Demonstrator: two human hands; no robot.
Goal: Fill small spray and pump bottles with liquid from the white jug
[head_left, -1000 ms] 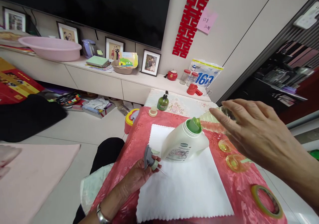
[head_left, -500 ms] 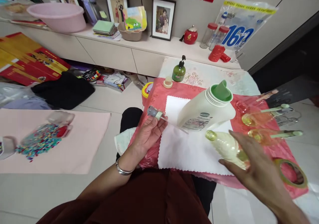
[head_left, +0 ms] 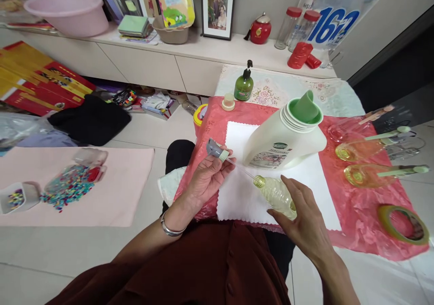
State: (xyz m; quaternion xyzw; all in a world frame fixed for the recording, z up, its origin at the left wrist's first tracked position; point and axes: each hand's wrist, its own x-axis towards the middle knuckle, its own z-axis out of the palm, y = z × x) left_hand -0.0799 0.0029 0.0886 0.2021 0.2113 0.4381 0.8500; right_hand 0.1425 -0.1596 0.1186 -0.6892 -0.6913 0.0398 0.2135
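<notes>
My left hand pinches a grey spray or pump head with a pale green collar. Its thin clear tube slants down to the right. My right hand is closed around a ribbed, see-through yellowish bottle, tilted with its open mouth towards the left hand. The tube's tip reaches the bottle's mouth; I cannot tell if it is inside. Just behind stands a large cream detergent bottle, uncapped, with a green pouring spout. A white scalloped cloth lies underneath.
A green pump bottle and a cream cap stand at the back of the red-covered table. On the right lie amber glass items and a tape roll. Colourful small pieces cover a pink mat at left.
My right hand has brought the yellowish bottle leftward, so its mouth now meets the tube's end. The left hand still holds the grey head. The view has shifted slightly.
</notes>
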